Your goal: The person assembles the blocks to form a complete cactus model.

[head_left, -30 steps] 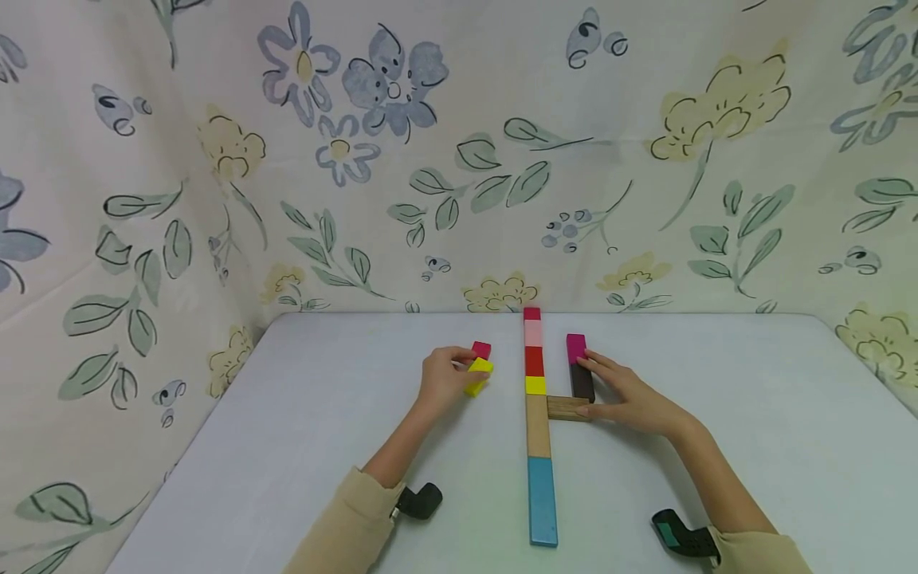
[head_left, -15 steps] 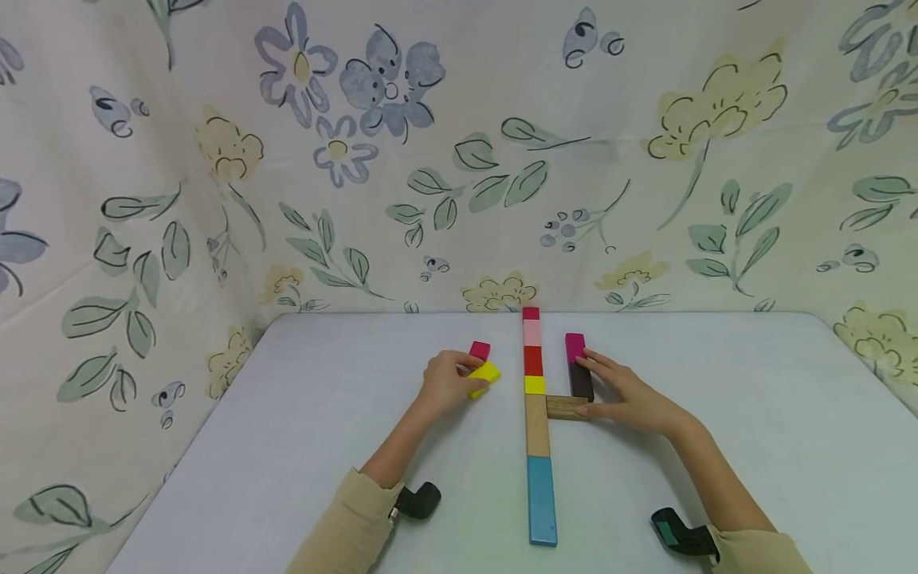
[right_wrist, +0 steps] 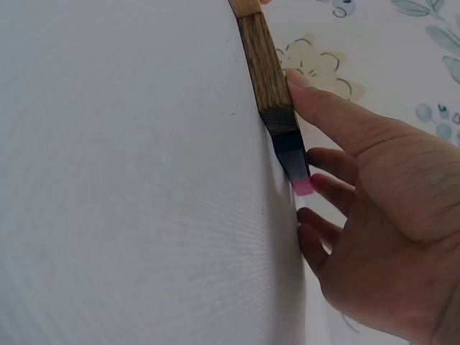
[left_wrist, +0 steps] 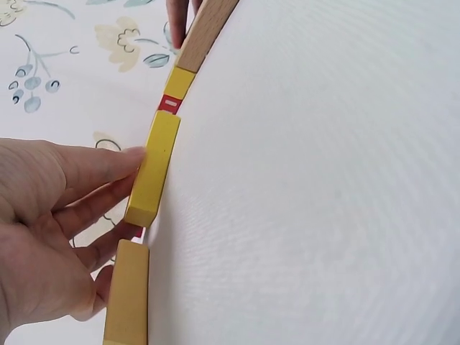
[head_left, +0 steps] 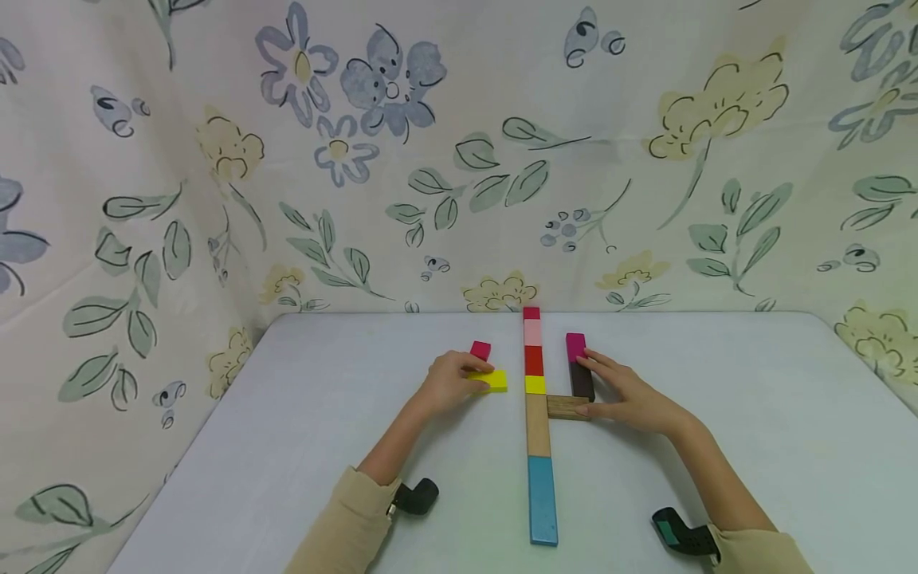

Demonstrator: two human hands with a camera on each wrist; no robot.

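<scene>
My left hand (head_left: 446,384) pinches a yellow wooden block (head_left: 496,382) between thumb and fingers, left of a long column of blocks. Just behind it lies a crimson block (head_left: 481,349). In the left wrist view a tan block (left_wrist: 128,295) sits beside the curled lower fingers; whether they touch it I cannot tell. My right hand (head_left: 634,401) has its thumb on the end of a brown wood-grain block (head_left: 566,407). Its fingertips rest along a dark brown block (head_left: 582,383), which has a magenta block (head_left: 576,347) at its far end.
The column runs front to back: a blue block (head_left: 542,501), a light wood block (head_left: 538,425), a small yellow block (head_left: 535,385), a red block (head_left: 534,360), a pink block (head_left: 531,332). White table (head_left: 308,383) surrounds it; floral cloth (head_left: 402,239) hangs behind.
The yellow block in my left hand has turned from slanting away to lying crosswise, its free end now pointing right toward the column. My right hand stays in place.
</scene>
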